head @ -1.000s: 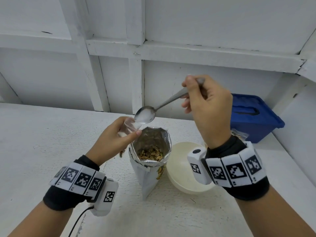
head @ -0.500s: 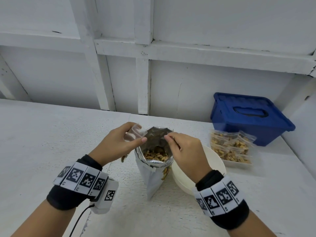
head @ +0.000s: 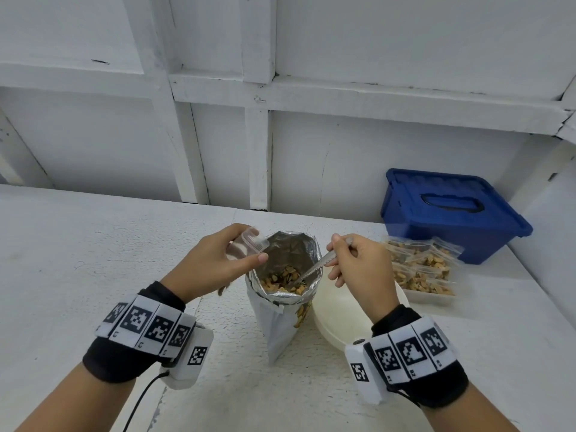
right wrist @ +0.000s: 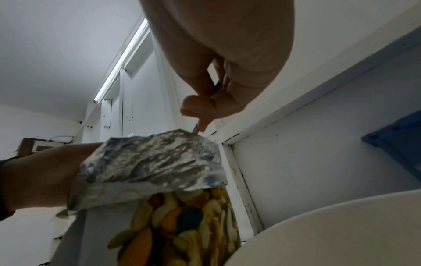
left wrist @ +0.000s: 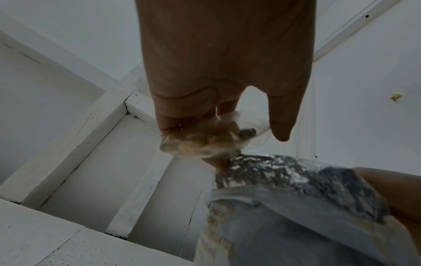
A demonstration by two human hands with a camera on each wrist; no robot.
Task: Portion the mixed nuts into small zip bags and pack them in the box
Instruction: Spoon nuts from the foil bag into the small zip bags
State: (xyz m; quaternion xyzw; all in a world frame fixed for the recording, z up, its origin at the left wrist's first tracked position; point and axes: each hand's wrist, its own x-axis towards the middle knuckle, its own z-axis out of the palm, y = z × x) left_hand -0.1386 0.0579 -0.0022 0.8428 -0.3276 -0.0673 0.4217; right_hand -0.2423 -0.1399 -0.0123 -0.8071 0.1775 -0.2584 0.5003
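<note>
Two hands work at the foil nut pouch, which stands open on the counter. Right hand: its grip is closed on the handle of the spoon. A second earlier the spoon was raised, bowl empty, at the mouth of the small zip bag; its bowl now sits down among the mixed nuts inside the pouch. Judged from this, one spoonful has been delivered and another is being drawn. Left hand: its grip pinches the zip bag just beside the pouch rim, as before; the left wrist view shows the bag already holding some nuts.

Filled zip bags lie stacked beside the closed blue box; none is packed yet. A cream bowl stands just right of the pouch. The counter is rough and white-painted, set against a white panelled wall.
</note>
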